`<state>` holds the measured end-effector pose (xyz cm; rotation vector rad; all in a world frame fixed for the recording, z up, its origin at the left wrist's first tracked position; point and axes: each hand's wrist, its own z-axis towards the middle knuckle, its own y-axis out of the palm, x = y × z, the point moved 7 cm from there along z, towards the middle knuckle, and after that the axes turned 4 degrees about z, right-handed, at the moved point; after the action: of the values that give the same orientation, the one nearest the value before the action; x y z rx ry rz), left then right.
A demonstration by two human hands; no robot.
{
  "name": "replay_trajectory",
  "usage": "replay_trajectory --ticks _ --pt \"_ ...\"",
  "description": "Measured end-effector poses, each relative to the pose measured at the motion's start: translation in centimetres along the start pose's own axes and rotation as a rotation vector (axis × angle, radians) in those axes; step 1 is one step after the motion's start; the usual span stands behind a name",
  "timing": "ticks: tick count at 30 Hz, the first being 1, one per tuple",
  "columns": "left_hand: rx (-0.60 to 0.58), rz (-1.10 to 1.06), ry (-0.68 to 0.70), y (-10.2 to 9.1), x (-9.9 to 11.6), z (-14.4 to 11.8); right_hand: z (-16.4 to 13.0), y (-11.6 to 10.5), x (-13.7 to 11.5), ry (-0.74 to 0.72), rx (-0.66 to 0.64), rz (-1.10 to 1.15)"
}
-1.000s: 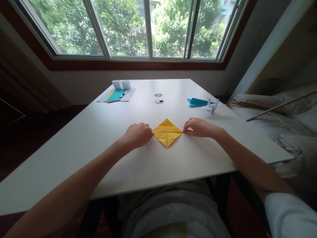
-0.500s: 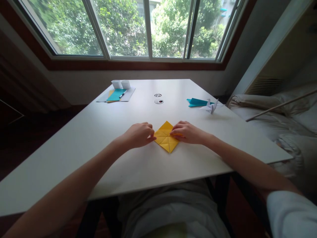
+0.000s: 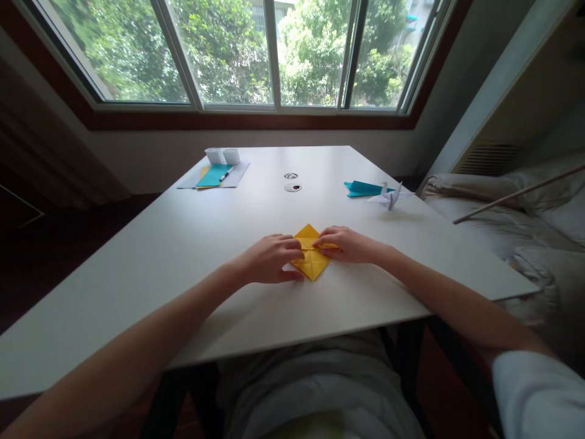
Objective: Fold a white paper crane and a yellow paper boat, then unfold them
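From where I stand, the person at the white table [image 3: 297,311] has both hands on a small square of yellow paper [image 3: 314,269], which lies flat and creased near the table's front edge, one corner pointing toward the person and the opposite one toward the window [image 3: 228,55]. The left hand [image 3: 269,259] comes in over the paper's left side, its fingers curled above the sheet and the thumb held apart lower down — a loose, parted hand, not clenched. The right hand [image 3: 347,245] covers the right corner, fingertips on the yellow surface; I cannot tell whether it pinches the paper or only presses it. Beyond, toward the far left, a teal sheet [image 3: 214,175] with a pen [image 3: 227,173] across its right side lies over paler sheets, and two small white boxes [image 3: 223,156] stand just behind. Two round discs [image 3: 293,188] sit in the middle of the tabletop, well apart from the hands. Over on the right, a white paper crane [image 3: 389,199] rests in front of a folded teal piece [image 3: 363,188] — near the right hand but not touching it.
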<state>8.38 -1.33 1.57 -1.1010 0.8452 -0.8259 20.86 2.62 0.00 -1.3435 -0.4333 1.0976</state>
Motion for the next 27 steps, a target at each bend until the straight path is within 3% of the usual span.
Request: replay_trajectory --ticks 7,15,23,27 --pt "0.14 0.152 0.089 -0.6 0.8 -0.2 0.0 0.2 0.2 -0.016 0.006 0.012" --pt "0.137 0.113 0.043 -0.5 0.3 0.1 0.0 0.1 -0.1 -0.035 0.018 0.0" --pt "0.178 -0.244 -0.218 -0.5 -1.1 0.3 0.5 0.1 -2.1 -0.118 0.007 -0.024" --pt "0.199 -0.39 -0.352 -0.2 -1.6 0.4 1.0 0.4 -2.5 -0.084 0.033 0.021"
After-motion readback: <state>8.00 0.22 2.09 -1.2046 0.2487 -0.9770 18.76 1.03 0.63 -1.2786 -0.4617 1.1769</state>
